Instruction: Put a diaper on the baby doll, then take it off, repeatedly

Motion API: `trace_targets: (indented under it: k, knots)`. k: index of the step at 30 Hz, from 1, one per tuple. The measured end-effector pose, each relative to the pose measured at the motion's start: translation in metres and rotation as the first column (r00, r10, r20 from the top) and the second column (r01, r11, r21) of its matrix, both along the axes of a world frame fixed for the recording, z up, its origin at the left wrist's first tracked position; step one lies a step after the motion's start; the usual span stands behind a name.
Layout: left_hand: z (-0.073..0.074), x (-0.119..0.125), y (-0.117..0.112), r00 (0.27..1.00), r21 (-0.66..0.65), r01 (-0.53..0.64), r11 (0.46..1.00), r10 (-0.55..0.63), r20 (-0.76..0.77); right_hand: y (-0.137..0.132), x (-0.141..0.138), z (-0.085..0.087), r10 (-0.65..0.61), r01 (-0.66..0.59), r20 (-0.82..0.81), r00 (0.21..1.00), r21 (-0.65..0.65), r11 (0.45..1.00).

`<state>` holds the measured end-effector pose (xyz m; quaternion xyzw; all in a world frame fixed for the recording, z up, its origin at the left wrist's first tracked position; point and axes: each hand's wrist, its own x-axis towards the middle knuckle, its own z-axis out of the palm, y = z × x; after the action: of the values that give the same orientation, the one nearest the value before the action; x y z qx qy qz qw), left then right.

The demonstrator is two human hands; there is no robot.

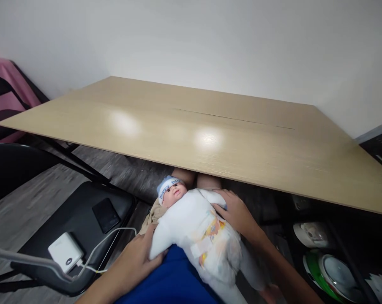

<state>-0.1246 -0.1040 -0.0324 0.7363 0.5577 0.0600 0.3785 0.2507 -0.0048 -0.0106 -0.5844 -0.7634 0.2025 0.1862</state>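
A baby doll (191,217) lies face up across my lap, its head towards the table and its legs towards the lower right. It wears a blue and white cap (169,185) with lettering, and its body is white. A diaper (214,249) with a yellow and orange print wraps its hips. My left hand (143,249) grips the doll's arm on the left, thumb near its side. Around the other arm, my right hand (233,209) is closed, its fingers by the doll's shoulder and chest.
A wooden table (165,139) stands just ahead against the wall. On the black chair (83,211) at left lie a phone (105,215) and a white power bank (65,252) with a cable. At lower right is a green-and-white round container (327,272).
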Motion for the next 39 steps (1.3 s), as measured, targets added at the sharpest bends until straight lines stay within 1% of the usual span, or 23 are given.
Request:
trace_targets:
  k: [2, 3, 5, 6, 7, 9, 10, 11, 13, 14, 16, 18, 19, 21, 23, 26, 29, 31, 32, 34, 36, 37, 39]
  knots:
    - [0.002, -0.002, 0.002, 0.999, 0.040, 0.038, 0.998, -0.037, -0.024, 0.002, 0.004, -0.008, 0.021, -0.024, -0.085, 0.996, -0.037, 0.999]
    - [0.006, -0.002, 0.003, 0.997, 0.099, 0.044, 0.994, -0.038, -0.062, 0.001, 0.007, -0.008, 0.017, -0.024, -0.131, 0.991, -0.050, 0.998]
    - [0.020, 0.002, 0.009, 0.992, 0.260, 0.051, 0.964, -0.019, -0.126, -0.007, 0.013, -0.003, -0.016, -0.003, -0.211, 0.977, -0.088, 0.996]
    - [0.030, 0.007, 0.013, 0.992, 0.331, 0.064, 0.941, -0.024, -0.126, -0.013, 0.015, 0.001, -0.033, 0.004, -0.241, 0.970, -0.120, 0.993]
    - [0.041, 0.015, 0.019, 0.994, 0.377, 0.087, 0.922, -0.055, -0.095, -0.019, 0.016, 0.006, -0.047, 0.004, -0.263, 0.964, -0.162, 0.987]
    - [0.061, 0.037, 0.035, 0.976, 0.383, 0.183, 0.905, -0.214, 0.039, -0.033, 0.016, 0.014, -0.068, -0.007, -0.295, 0.953, -0.247, 0.969]
    - [0.069, 0.050, 0.046, 0.939, 0.365, 0.254, 0.895, -0.319, 0.127, -0.038, 0.015, 0.017, -0.078, -0.010, -0.307, 0.949, -0.274, 0.962]
    - [0.073, 0.065, 0.056, 0.881, 0.355, 0.338, 0.872, -0.426, 0.207, -0.043, 0.014, 0.018, -0.085, -0.009, -0.313, 0.946, -0.288, 0.958]
    - [0.073, 0.093, 0.077, 0.754, 0.375, 0.472, 0.798, -0.586, 0.298, -0.048, 0.012, 0.018, -0.090, -0.002, -0.313, 0.946, -0.282, 0.960]
    - [0.068, 0.105, 0.085, 0.719, 0.396, 0.504, 0.767, -0.627, 0.301, -0.049, 0.012, 0.016, -0.089, 0.002, -0.309, 0.947, -0.271, 0.963]
    - [0.055, 0.123, 0.097, 0.702, 0.435, 0.531, 0.727, -0.665, 0.255, -0.049, 0.011, 0.012, -0.084, 0.010, -0.292, 0.953, -0.246, 0.969]
    - [0.043, 0.131, 0.102, 0.708, 0.451, 0.538, 0.712, -0.672, 0.217, -0.049, 0.011, 0.007, -0.088, 0.027, -0.275, 0.958, -0.220, 0.975]
    - [0.040, 0.132, 0.102, 0.709, 0.451, 0.535, 0.715, -0.670, 0.222, -0.049, 0.011, 0.005, -0.090, 0.032, -0.269, 0.959, -0.210, 0.977]
    - [0.037, 0.129, 0.099, 0.710, 0.433, 0.514, 0.741, -0.650, 0.269, -0.048, 0.012, -0.001, -0.103, 0.053, -0.256, 0.961, -0.195, 0.979]
    - [0.039, 0.124, 0.096, 0.709, 0.406, 0.487, 0.773, -0.621, 0.333, -0.045, 0.015, -0.007, -0.147, 0.110, -0.227, 0.963, -0.167, 0.980]
    - [0.041, 0.122, 0.093, 0.707, 0.363, 0.464, 0.808, -0.585, 0.398, -0.035, 0.026, -0.018, -0.246, 0.233, -0.155, 0.957, -0.098, 0.967]
    - [0.041, 0.124, 0.093, 0.719, 0.342, 0.447, 0.826, -0.560, 0.411, -0.027, 0.035, -0.022, -0.267, 0.260, -0.136, 0.954, -0.067, 0.963]
    - [0.042, 0.124, 0.094, 0.716, 0.345, 0.447, 0.825, -0.561, 0.415, -0.026, 0.033, -0.019, -0.214, 0.208, -0.181, 0.960, -0.052, 0.977]
    - [0.043, 0.122, 0.094, 0.708, 0.347, 0.450, 0.823, -0.565, 0.423, -0.027, 0.029, -0.015, -0.160, 0.155, -0.208, 0.965, -0.042, 0.987]
    - [0.048, 0.116, 0.094, 0.693, 0.339, 0.454, 0.824, -0.565, 0.448, -0.033, 0.017, -0.005, -0.005, -0.001, -0.242, 0.970, -0.026, 1.000]
    - [0.055, 0.105, 0.093, 0.681, 0.299, 0.459, 0.836, -0.548, 0.487, -0.039, 0.004, 0.006, 0.155, -0.167, -0.245, 0.957, -0.031, 0.985]
    - [0.059, 0.099, 0.092, 0.672, 0.266, 0.474, 0.839, -0.540, 0.507, -0.043, -0.002, 0.012, 0.204, -0.218, -0.239, 0.949, -0.035, 0.975]
    - [0.063, 0.088, 0.089, 0.647, 0.193, 0.526, 0.828, -0.538, 0.540, -0.048, -0.007, 0.022, 0.232, -0.246, -0.219, 0.948, -0.040, 0.969]
